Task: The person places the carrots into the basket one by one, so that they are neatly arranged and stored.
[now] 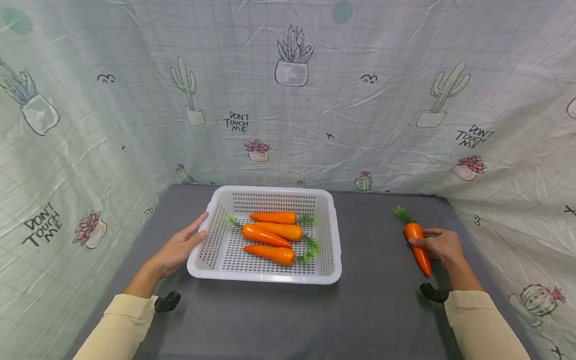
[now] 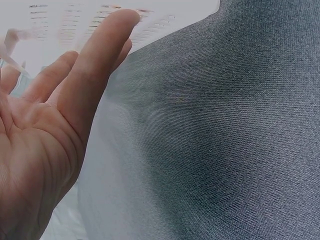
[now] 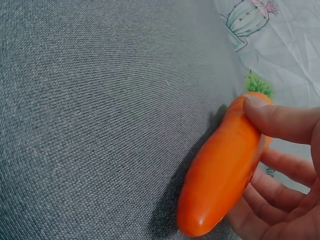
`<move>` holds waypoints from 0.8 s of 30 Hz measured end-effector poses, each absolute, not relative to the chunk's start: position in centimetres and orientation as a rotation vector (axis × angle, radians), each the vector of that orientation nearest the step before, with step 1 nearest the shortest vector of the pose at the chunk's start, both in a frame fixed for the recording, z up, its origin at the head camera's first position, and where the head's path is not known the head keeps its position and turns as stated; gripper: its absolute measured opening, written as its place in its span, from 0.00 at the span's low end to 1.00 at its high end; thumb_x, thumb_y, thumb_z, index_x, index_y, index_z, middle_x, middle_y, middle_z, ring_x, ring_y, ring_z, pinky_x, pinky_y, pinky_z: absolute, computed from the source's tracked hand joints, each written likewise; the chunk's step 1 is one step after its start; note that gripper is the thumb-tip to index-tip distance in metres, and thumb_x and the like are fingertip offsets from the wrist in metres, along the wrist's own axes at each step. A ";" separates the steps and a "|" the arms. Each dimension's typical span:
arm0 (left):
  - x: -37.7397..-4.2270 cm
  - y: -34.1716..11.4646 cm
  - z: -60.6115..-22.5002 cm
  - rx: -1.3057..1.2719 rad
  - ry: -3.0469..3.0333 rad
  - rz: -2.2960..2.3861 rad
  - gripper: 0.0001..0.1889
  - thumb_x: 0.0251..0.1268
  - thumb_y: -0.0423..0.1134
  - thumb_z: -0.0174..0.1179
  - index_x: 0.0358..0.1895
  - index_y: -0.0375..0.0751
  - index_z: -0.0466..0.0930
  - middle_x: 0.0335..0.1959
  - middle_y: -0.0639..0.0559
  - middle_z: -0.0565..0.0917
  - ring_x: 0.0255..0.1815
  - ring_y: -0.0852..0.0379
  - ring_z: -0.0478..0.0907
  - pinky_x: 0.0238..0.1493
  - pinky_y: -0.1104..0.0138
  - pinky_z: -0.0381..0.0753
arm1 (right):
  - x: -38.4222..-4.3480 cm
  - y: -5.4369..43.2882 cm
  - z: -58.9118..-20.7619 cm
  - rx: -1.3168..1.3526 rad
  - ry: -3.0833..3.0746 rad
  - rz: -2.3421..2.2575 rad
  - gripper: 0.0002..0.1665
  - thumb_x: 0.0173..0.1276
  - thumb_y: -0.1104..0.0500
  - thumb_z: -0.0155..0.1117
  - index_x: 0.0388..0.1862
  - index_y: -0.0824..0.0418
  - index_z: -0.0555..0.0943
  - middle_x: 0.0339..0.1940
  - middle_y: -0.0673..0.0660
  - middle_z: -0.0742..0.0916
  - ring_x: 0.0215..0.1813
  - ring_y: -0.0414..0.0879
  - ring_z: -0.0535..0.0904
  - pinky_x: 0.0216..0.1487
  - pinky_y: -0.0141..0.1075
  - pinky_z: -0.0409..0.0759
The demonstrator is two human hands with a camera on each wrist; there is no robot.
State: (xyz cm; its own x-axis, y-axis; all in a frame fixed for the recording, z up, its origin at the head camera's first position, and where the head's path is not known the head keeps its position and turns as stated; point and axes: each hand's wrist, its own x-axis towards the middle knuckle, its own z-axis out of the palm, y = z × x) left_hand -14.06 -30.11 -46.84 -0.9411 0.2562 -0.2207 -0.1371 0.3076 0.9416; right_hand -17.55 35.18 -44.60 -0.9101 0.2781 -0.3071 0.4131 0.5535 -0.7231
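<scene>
In the head view a white plastic basket [image 1: 264, 278] with slotted walls holds several orange carrots [image 1: 270, 254] with green leafy tops. My left hand [image 1: 176, 250] is at the basket's left side, its fingers and thumb extended by the rim. From the left wrist, that hand [image 2: 55, 115] shows a straight thumb in front of the basket's white wall [image 2: 175, 17]. Away to the right, my right hand [image 1: 443, 245] pinches another carrot [image 1: 421, 252] near its thick end, leafy top pointing away. The right wrist view shows my thumb [image 3: 280, 120] on this carrot [image 3: 215, 175], the other fingers behind it.
A dark grey cloth-covered table [image 1: 369, 310] lies under everything. Behind it and at both sides hangs a pale curtain [image 1: 333, 110] printed with potted cacti and words. Black wrist mounts [image 1: 167, 302] stick out from both cream sleeves [image 1: 121, 325].
</scene>
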 end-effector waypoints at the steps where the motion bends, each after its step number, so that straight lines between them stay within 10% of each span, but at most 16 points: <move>1: -14.0 -30.1 -46.9 0.108 2.251 1.672 0.37 0.86 0.53 0.45 0.87 0.63 0.34 0.82 0.27 0.56 0.69 0.33 0.76 0.52 0.51 0.86 | -19.0 37.0 -46.4 0.581 2.591 -1.246 0.52 0.63 0.42 0.78 0.74 0.72 0.70 0.72 0.80 0.72 0.53 0.66 0.88 0.51 0.49 0.85; 11: -14.1 -30.0 -46.7 0.126 2.247 1.669 0.37 0.86 0.55 0.45 0.86 0.64 0.34 0.83 0.28 0.54 0.73 0.29 0.71 0.54 0.50 0.85 | -20.7 38.2 -48.8 0.507 2.591 -1.321 0.48 0.62 0.42 0.79 0.72 0.70 0.75 0.72 0.77 0.76 0.38 0.44 0.90 0.40 0.41 0.88; 18: -14.2 -29.9 -46.6 0.134 2.251 1.665 0.37 0.86 0.54 0.44 0.86 0.64 0.34 0.84 0.29 0.54 0.73 0.27 0.71 0.54 0.47 0.86 | -20.5 36.6 -47.3 0.397 2.511 -1.472 0.49 0.64 0.47 0.80 0.74 0.73 0.72 0.35 0.50 0.92 0.34 0.39 0.90 0.41 0.40 0.89; 24: -13.9 -29.9 -46.6 0.108 2.261 1.660 0.37 0.86 0.54 0.44 0.86 0.64 0.34 0.84 0.29 0.53 0.73 0.26 0.70 0.55 0.46 0.86 | -20.6 35.5 -46.4 0.340 2.474 -1.533 0.47 0.65 0.50 0.79 0.73 0.75 0.71 0.31 0.43 0.89 0.33 0.41 0.90 0.41 0.42 0.89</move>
State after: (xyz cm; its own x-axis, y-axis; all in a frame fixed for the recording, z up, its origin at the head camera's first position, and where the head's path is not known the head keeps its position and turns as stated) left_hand -13.92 -29.93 -46.57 -0.9417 0.2546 -0.2202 -0.1337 0.3174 0.9388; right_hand -20.59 35.53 -46.36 -0.9511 0.0844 -0.2970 0.3035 0.4319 -0.8493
